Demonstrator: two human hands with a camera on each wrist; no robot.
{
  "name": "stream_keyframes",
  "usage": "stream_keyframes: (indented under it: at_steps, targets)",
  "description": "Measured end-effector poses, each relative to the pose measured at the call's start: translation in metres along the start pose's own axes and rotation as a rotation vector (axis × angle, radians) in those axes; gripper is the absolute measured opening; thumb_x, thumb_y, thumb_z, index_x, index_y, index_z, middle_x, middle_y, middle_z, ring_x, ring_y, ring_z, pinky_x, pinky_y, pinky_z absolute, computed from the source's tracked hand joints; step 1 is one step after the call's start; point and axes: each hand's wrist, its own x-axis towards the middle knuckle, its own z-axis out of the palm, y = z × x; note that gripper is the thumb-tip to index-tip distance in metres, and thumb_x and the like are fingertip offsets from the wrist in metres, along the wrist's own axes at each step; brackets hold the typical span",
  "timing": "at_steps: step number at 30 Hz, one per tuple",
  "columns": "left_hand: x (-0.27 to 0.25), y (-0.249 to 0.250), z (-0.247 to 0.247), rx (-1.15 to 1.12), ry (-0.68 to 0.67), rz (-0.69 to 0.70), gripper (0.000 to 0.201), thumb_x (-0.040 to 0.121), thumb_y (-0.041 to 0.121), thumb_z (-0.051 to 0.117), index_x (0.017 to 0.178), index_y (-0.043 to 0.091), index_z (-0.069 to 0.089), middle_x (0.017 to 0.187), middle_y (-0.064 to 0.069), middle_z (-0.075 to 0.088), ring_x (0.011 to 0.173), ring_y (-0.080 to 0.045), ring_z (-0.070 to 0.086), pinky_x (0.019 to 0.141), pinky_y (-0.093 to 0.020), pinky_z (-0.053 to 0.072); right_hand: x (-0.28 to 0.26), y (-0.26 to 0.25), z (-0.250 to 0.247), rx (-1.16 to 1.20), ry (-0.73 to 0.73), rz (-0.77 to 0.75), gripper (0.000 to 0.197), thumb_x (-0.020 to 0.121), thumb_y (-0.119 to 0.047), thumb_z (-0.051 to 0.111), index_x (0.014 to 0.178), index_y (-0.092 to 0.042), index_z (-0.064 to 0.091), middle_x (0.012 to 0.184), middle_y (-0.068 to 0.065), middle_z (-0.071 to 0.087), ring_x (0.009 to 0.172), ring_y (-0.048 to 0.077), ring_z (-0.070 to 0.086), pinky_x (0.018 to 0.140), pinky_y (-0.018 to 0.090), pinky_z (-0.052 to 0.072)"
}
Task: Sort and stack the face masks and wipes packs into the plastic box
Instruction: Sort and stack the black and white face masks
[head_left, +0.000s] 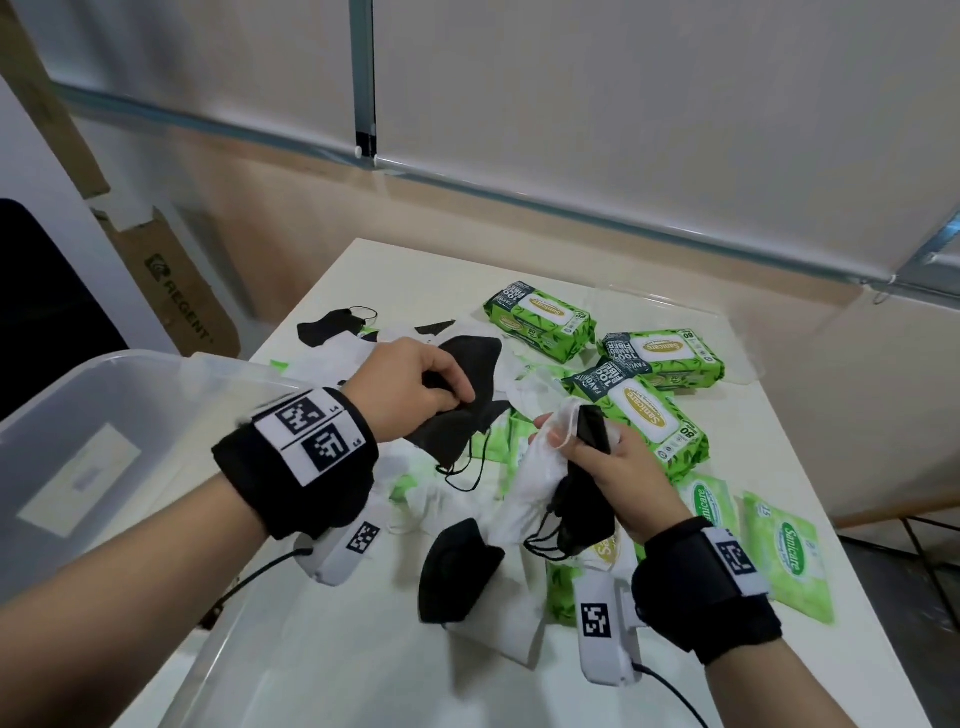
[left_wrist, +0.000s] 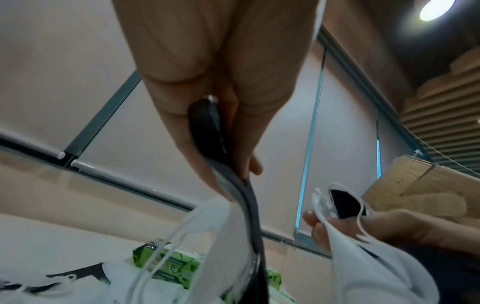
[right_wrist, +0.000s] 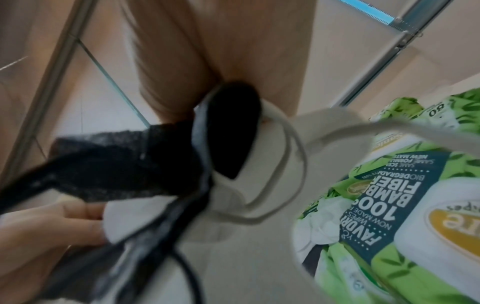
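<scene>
1. The left hand (head_left: 410, 384) hung over the middle of the white worktop (head_left: 737, 441), its grip pinching the top edge of a black face mask (head_left: 467, 410) between thumb and fingers.
2. That mask drooped from the pinch, its ear loop trailing onto the pile below.
3. The right hand (head_left: 618, 478) was just beside it, its grip curled round a bunch of masks (head_left: 561, 488), white ones and black ones together, their loops hanging down.
4. More white and black masks lay scattered on the worktop under and behind both hands, with one folded black mask (head_left: 452, 571) nearer the person.
5. Three large green wipes packs (head_left: 647, 415) sat at the far right of the pile, one just behind the right hand.
6. Smaller, paler green wipes packs (head_left: 784, 551) lay flat at the right edge.
7. The clear plastic box (head_left: 130, 395) stood at the left, touching the worktop's left side; a pale label showed through its bottom.
</scene>
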Motion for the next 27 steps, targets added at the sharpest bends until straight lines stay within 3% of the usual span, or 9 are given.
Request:
stream_keyframes:
  at_steps: [4,7,10,12,16,19,22,24,27]
  targets:
    - [-0.001,0.004,0.003,-0.032,0.01,0.009,0.02,0.08,-0.001,0.064,0.079,0.018,0.073,0.064,0.017,0.059,0.053,0.007,0.051,0.053,-0.004,0.037,-0.001,-0.003,0.007,-0.021,-0.045,-0.026,0.024,0.077,-0.022,0.071,0.091,-0.003,0.071,0.081,0.007,0.068,0.079,0.014,0.063,0.075,0.03,0.048]
    - [0.001,0.003,0.005,-0.037,0.113,-0.034,0.019,0.08,0.001,0.065,0.084,0.018,0.073,0.067,0.014,0.059,0.056,0.003,0.052,0.052,-0.002,0.035,0.001,0.006,0.016,-0.184,-0.099,-0.017,0.032,0.069,-0.027,0.073,0.076,0.003,0.065,0.068,0.015,0.059,0.068,0.013,0.054,0.064,0.026,0.038]
    - [0.002,-0.001,0.005,-0.069,0.172,-0.107,0.017,0.079,0.006,0.069,0.086,0.021,0.071,0.07,0.011,0.056,0.057,-0.002,0.048,0.045,-0.004,0.033,0.008,0.03,0.029,-0.454,-0.21,0.101,0.038,0.077,-0.015,0.073,0.055,-0.014,0.042,0.053,-0.003,0.04,0.049,0.007,0.038,0.05,0.022,0.03]
    - [0.001,-0.002,0.004,-0.067,0.179,-0.138,0.017,0.078,0.009,0.071,0.087,0.023,0.071,0.07,0.012,0.053,0.06,-0.004,0.048,0.045,-0.007,0.032,0.012,0.048,0.038,-0.644,-0.26,0.132,0.043,0.08,-0.011,0.072,0.053,-0.02,0.039,0.053,-0.006,0.039,0.049,0.007,0.038,0.045,0.015,0.028]
    - [-0.001,-0.004,0.001,-0.075,0.185,-0.163,0.019,0.078,0.008,0.072,0.091,0.021,0.07,0.076,0.01,0.05,0.065,0.0,0.049,0.049,-0.003,0.038,0.015,0.072,0.055,-0.853,-0.389,0.188,0.008,0.078,-0.015,0.074,0.081,-0.014,0.067,0.079,0.002,0.059,0.079,0.018,0.058,0.064,0.023,0.038]
    - [0.0,-0.009,-0.003,-0.06,0.178,-0.208,0.023,0.076,0.008,0.073,0.094,0.022,0.07,0.086,0.005,0.056,0.068,-0.001,0.052,0.048,-0.007,0.038,0.011,0.086,0.063,-0.925,-0.468,0.224,0.037,0.073,-0.011,0.078,0.108,-0.011,0.067,0.107,0.006,0.063,0.099,0.023,0.062,0.08,0.025,0.047]
    - [0.0,-0.013,-0.003,-0.064,0.166,-0.232,0.024,0.075,0.006,0.072,0.093,0.021,0.069,0.092,0.001,0.058,0.069,-0.005,0.054,0.049,-0.009,0.039,0.004,0.095,0.067,-1.026,-0.523,0.222,0.059,0.074,-0.01,0.075,0.128,-0.022,0.055,0.133,0.007,0.036,0.118,0.03,0.051,0.1,0.034,0.045]
    - [0.0,-0.014,-0.002,-0.08,0.156,-0.237,0.024,0.075,0.005,0.072,0.093,0.02,0.069,0.096,-0.003,0.061,0.069,-0.007,0.055,0.046,-0.005,0.039,0.002,0.098,0.068,-1.035,-0.534,0.213,0.056,0.078,-0.011,0.071,0.129,-0.023,0.053,0.133,0.008,0.034,0.117,0.03,0.051,0.1,0.033,0.044]
    - [0.0,-0.016,0.0,-0.082,0.146,-0.244,0.024,0.074,0.006,0.074,0.091,0.022,0.069,0.095,-0.002,0.062,0.071,-0.008,0.056,0.053,-0.01,0.04,0.001,0.1,0.067,-1.003,-0.558,0.179,0.041,0.081,-0.01,0.066,0.122,-0.014,0.06,0.122,0.014,0.057,0.111,0.029,0.058,0.089,0.028,0.045]
